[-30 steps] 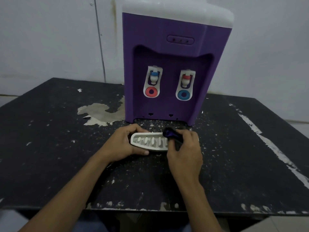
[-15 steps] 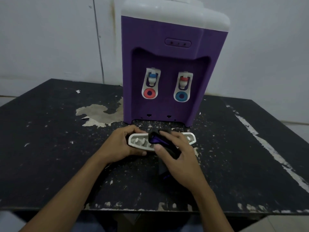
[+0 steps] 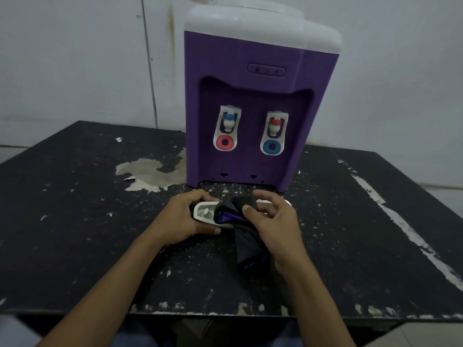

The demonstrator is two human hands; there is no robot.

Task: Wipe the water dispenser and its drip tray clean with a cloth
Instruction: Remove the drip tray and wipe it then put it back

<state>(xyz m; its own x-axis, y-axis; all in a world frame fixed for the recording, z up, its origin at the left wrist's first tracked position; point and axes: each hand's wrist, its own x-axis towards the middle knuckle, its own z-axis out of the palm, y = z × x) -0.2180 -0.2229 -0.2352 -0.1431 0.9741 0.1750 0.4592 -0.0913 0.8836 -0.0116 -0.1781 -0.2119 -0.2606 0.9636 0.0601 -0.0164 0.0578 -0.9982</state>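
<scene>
- Two bare hands meet over the white drip tray (image 3: 203, 213), which lies on the table (image 3: 75, 221) just in front of the water dispenser (image 3: 250, 101), near its base but apart from it.
- The left hand (image 3: 184, 216) grips the left end of the tray: the fingers curl over the far rim and the thumb lies along the near rim.
- The right hand (image 3: 278, 226) pinches a cloth (image 3: 246, 236) between the thumb and the bent fingers and holds it on the middle of the tray.
- The cloth is soft and dark, nearly black, with a shiny purple side showing in the folds. It is bunched at the top, and its loose tail lies on the table toward the near edge, beside the right wrist.
- The tray is of smooth plastic, long with rounded ends. Its uncovered left part shows a small round peg inside, and its right end shows just past the right fingers.
- The dispenser stands upright, with a purple ribbed body and a rounded white top.
- In its recess sit two taps: the left tap (image 3: 227, 127) has a blue cap and a red ring, and the right tap (image 3: 274, 133) has a red cap and a blue ring.
- The table is black and rough, with many white chips and a big pale patch (image 3: 152, 172) of peeled coating to the left of the dispenser.
</scene>
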